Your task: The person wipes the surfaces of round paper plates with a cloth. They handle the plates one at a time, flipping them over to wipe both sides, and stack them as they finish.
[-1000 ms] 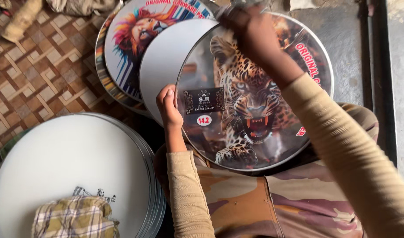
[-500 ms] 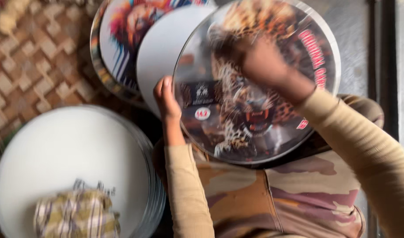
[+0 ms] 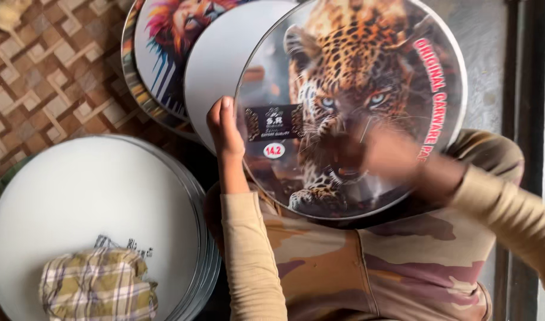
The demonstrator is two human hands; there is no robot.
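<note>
- Head view: the left hand (image 3: 226, 128) is holding the left edge of a big round shiny disc with a leopard picture (image 3: 350, 107). Its grip is clamped on that rim, with the fingers lying flat on the front.
- The leopard disc is standing tilted on the person's lap, above the brown patchy clothes (image 3: 344, 267).
- The right hand (image 3: 397, 157) is looking blurry over the lower right part of the disc. You cannot tell if its grip is apart or together.
- Behind the leopard disc, a plain white round disc (image 3: 219, 65) and a colourful lion disc (image 3: 165, 41) are leaning.
- On the lower left, a pile of white round discs (image 3: 88, 202) is lying on the woven floor mat (image 3: 41, 77), with a checked folded cloth (image 3: 97, 285) sitting on top.
</note>
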